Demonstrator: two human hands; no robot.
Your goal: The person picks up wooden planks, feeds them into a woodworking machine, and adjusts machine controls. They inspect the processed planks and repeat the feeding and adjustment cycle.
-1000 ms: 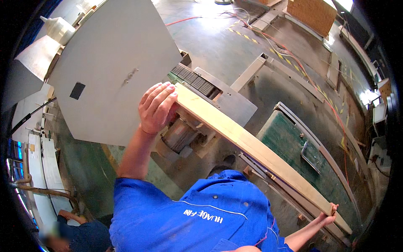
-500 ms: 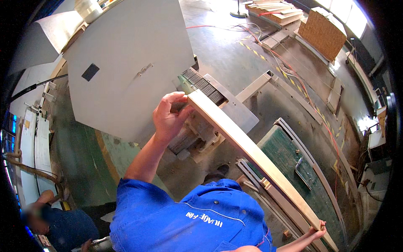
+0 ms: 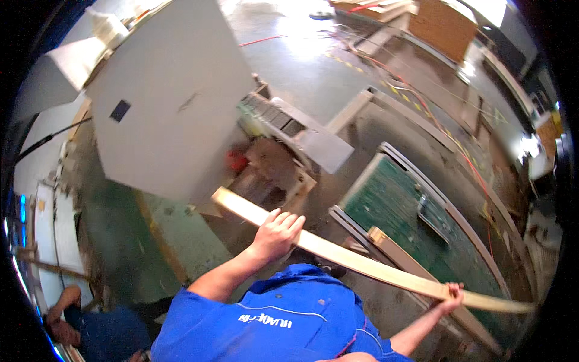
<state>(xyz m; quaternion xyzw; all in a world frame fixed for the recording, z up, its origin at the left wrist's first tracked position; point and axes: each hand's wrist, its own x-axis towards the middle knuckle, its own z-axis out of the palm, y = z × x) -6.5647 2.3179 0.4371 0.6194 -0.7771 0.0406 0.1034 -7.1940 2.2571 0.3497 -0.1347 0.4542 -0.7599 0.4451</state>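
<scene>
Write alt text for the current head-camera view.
A left hand and a right hand grip a long, pale wooden board in front of a blue work shirt. A large grey panel fills the upper left; a green-topped table shows at right.

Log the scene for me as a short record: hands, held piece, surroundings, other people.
Left hand: gripping the long pale wooden board, in from its left end
Right hand: gripping the same board, short of its right end
Board angle: left end higher in the picture
Ahead right: flat green tabletop; contact with board unclear
Ahead left: large flat grey panel
Other people: person in dark clothing, lower left
</scene>
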